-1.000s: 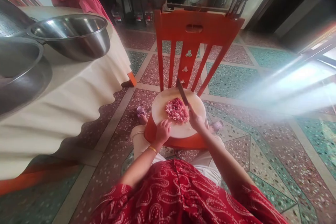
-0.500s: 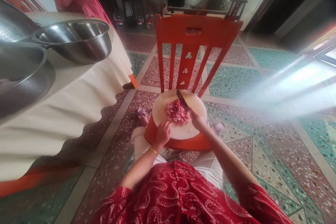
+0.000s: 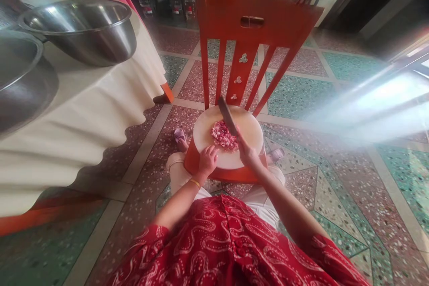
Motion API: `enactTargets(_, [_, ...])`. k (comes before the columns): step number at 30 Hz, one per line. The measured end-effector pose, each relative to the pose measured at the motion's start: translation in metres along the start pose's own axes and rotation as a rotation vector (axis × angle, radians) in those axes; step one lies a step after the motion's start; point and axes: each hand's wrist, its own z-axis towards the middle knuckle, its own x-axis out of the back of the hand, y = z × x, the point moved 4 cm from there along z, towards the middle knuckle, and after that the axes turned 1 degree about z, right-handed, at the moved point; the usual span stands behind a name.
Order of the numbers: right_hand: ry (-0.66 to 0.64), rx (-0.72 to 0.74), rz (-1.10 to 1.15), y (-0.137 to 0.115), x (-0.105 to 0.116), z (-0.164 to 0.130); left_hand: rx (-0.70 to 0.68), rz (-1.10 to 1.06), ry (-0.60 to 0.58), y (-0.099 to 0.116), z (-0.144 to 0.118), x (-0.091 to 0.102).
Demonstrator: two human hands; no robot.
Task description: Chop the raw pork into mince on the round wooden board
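Note:
My right hand [image 3: 247,151] is closed round the handle of a kitchen knife [image 3: 227,115]. Its dark blade slants up and leftward over a heap of minced raw meat [image 3: 222,136], hiding part of it. The pinkish red bits are spread loosely in the middle of a round, pale cutting board [image 3: 253,133]. At the board's near left rim, my left hand [image 3: 208,161] is closed over the edge, fingers bent onto the top, just beside the meat. Under the board is the seat of a red wooden chair [image 3: 192,167], which stands between my knees.
On the left, a table with a cream cloth [image 3: 100,111] carries a steel bowl [image 3: 97,40] and another large metal vessel [image 3: 23,85]. The chair's slatted back [image 3: 231,15] rises behind the board. Bottles [image 3: 176,6] stand by the far wall.
My right hand has lifted the knife, and its blade now shows broader above the meat. My left hand stays at the board's rim. The whole view has shifted, with the surroundings higher in it.

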Motion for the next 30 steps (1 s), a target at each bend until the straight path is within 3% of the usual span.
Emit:
enactTargets(3, [-0.158,-0.063,-0.056,-0.003,-0.013,-0.005,-0.008,-0.031,-0.008,-0.001,-0.001,0.0])
enactTargets(8, [-0.048,0.039,-0.06,-0.019,-0.005,-0.01,-0.004,-0.053,0.065,-0.006,-0.005,-0.005])
enactTargets(13, [-0.288,-0.064,-0.216,-0.012,-0.021,-0.015,-0.001,-0.07,0.045,-0.006,-0.014,-0.001])
enactTargets(18, [-0.157,0.053,-0.159,-0.022,-0.016,-0.016,-0.038,-0.116,0.039,-0.007,-0.026,0.01])
enactTargets(23, [-0.348,-0.022,-0.257,-0.026,-0.023,-0.02,-0.045,-0.148,0.017,-0.008,-0.025,0.013])
enactTargets(28, [-0.139,0.067,-0.137,-0.032,-0.01,-0.022,-0.046,-0.14,0.05,-0.008,-0.025,0.011])
enactTargets(30, [-0.17,0.048,-0.131,-0.028,-0.014,-0.025,-0.042,-0.13,0.041,-0.008,-0.026,0.01])
